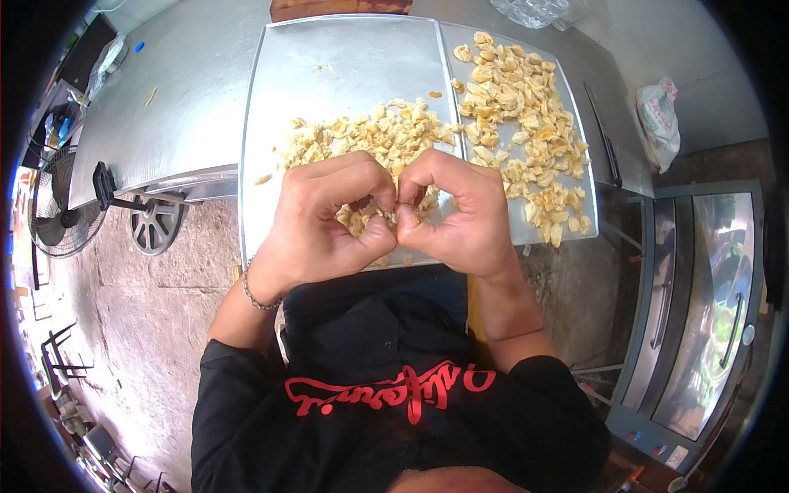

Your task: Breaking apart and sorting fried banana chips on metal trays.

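Note:
My left hand [329, 215] and my right hand [460, 209] meet at the fingertips over the near part of a metal tray [345, 53]. Both are closed in a pinch, thumbs against curled forefingers. Whatever sits between the fingertips is too small and hidden to make out. Beneath and beyond them spreads a heap of torn, crumbly pale yellow food pieces [403, 127], partly covered by my hands. On a second metal tray [567, 90], adjoining at the right, lie many larger, chunkier pale yellow pieces [526, 107].
Both trays rest on a metal table [185, 90]. A brown box [341, 8] stands at the far edge, near clear plastic [530, 10]. A white bag [657, 123] hangs at the right above a glass-doored metal cabinet [699, 304]. A black fan [62, 205] stands left.

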The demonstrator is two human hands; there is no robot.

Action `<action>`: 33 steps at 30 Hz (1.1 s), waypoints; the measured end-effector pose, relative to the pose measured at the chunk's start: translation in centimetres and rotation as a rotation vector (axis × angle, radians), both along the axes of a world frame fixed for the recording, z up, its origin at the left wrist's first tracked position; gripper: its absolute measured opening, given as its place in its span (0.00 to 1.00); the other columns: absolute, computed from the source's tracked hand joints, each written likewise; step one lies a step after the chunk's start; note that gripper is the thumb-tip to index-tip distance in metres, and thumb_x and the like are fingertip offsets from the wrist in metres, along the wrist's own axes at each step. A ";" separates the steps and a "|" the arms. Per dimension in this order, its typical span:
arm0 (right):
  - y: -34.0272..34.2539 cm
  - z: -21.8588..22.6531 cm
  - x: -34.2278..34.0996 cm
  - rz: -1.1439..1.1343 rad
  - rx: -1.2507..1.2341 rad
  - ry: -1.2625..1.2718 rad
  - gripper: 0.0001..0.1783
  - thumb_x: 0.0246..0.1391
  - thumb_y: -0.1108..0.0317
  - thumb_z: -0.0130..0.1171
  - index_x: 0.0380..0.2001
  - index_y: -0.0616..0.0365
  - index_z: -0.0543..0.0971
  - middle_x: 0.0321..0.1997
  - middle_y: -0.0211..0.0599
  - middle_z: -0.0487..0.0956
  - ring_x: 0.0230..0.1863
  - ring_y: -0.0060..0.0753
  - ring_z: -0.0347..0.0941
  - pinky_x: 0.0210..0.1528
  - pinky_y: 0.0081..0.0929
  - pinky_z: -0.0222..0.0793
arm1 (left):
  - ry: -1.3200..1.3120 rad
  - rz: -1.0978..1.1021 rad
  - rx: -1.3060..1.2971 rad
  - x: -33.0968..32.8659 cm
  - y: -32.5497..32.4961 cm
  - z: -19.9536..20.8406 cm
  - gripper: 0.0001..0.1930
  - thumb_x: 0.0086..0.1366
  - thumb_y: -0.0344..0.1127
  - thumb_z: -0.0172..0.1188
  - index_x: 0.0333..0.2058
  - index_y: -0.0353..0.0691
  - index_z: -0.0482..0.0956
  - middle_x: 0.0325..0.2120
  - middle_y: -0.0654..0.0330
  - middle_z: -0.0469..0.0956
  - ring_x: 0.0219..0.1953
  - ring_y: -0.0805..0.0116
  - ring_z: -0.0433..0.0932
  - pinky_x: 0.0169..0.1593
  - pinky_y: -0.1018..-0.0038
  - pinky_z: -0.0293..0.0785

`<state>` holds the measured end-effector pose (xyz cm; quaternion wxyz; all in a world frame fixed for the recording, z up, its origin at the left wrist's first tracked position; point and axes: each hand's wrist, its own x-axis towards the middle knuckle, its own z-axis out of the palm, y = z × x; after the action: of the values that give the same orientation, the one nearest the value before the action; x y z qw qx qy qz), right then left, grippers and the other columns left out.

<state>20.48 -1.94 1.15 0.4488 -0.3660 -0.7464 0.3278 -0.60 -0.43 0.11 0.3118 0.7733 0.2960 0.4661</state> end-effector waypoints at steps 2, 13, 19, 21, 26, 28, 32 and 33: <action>0.1 0.0 0.0 -0.003 0.015 -0.007 0.10 0.51 0.81 0.71 0.35 0.61 0.80 0.33 0.36 0.82 0.34 0.29 0.82 0.38 0.28 0.79 | 0.005 -0.009 0.001 -0.1 0.2 0.0 0.09 0.50 0.20 0.67 0.30 0.38 0.81 0.27 0.61 0.81 0.25 0.68 0.79 0.31 0.73 0.76; 0.1 0.2 -0.2 -0.025 0.061 -0.035 0.09 0.51 0.82 0.70 0.34 0.61 0.81 0.32 0.37 0.82 0.33 0.30 0.83 0.38 0.29 0.80 | -0.011 -0.103 -0.110 -1.2 0.3 0.3 0.07 0.50 0.22 0.64 0.29 0.38 0.81 0.27 0.62 0.83 0.26 0.68 0.79 0.33 0.73 0.77; 1.8 -0.8 1.1 -0.326 0.141 -0.071 0.09 0.52 0.83 0.69 0.36 0.63 0.84 0.33 0.35 0.85 0.34 0.25 0.82 0.41 0.24 0.78 | 0.013 -0.100 -0.047 -1.7 0.2 1.6 0.09 0.52 0.21 0.65 0.34 0.36 0.86 0.32 0.57 0.86 0.32 0.62 0.85 0.39 0.69 0.81; 2.2 -1.1 1.6 -0.336 0.172 -0.107 0.09 0.54 0.83 0.69 0.39 0.64 0.86 0.35 0.37 0.86 0.35 0.26 0.83 0.42 0.24 0.78 | 0.058 -0.024 -0.016 -1.7 0.7 1.4 0.10 0.55 0.21 0.66 0.37 0.35 0.87 0.34 0.55 0.86 0.34 0.57 0.86 0.41 0.67 0.82; 3.1 -1.5 2.7 -0.316 0.264 -0.192 0.11 0.58 0.84 0.67 0.44 0.66 0.87 0.40 0.41 0.88 0.39 0.29 0.84 0.45 0.25 0.78 | 0.262 0.147 0.100 -2.2 1.3 1.1 0.13 0.61 0.22 0.70 0.44 0.34 0.91 0.36 0.52 0.85 0.37 0.58 0.86 0.46 0.67 0.81; 3.2 -1.3 2.8 -0.307 0.295 -0.219 0.10 0.57 0.84 0.69 0.43 0.66 0.87 0.41 0.41 0.88 0.40 0.31 0.84 0.44 0.26 0.79 | 0.291 0.183 0.080 -2.1 1.1 1.4 0.12 0.60 0.21 0.72 0.43 0.35 0.91 0.34 0.53 0.85 0.36 0.59 0.85 0.45 0.67 0.81; 2.9 -1.0 2.4 -0.325 0.240 -0.234 0.10 0.57 0.83 0.71 0.42 0.65 0.88 0.39 0.41 0.87 0.40 0.32 0.85 0.44 0.27 0.79 | 0.309 0.249 -0.022 -2.3 1.2 1.3 0.10 0.58 0.21 0.76 0.39 0.34 0.89 0.32 0.56 0.85 0.34 0.62 0.82 0.43 0.67 0.80; 3.0 -1.1 2.5 -0.322 0.229 -0.259 0.10 0.56 0.82 0.72 0.42 0.65 0.88 0.38 0.41 0.87 0.40 0.33 0.85 0.43 0.27 0.78 | 0.309 0.248 -0.022 -2.4 1.2 1.3 0.10 0.58 0.21 0.76 0.39 0.34 0.89 0.32 0.56 0.85 0.34 0.62 0.82 0.43 0.67 0.80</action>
<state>22.95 1.01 0.10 0.4345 -0.4660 -0.7620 0.1154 -2.97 0.81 1.40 0.2113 0.7899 0.4382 0.3733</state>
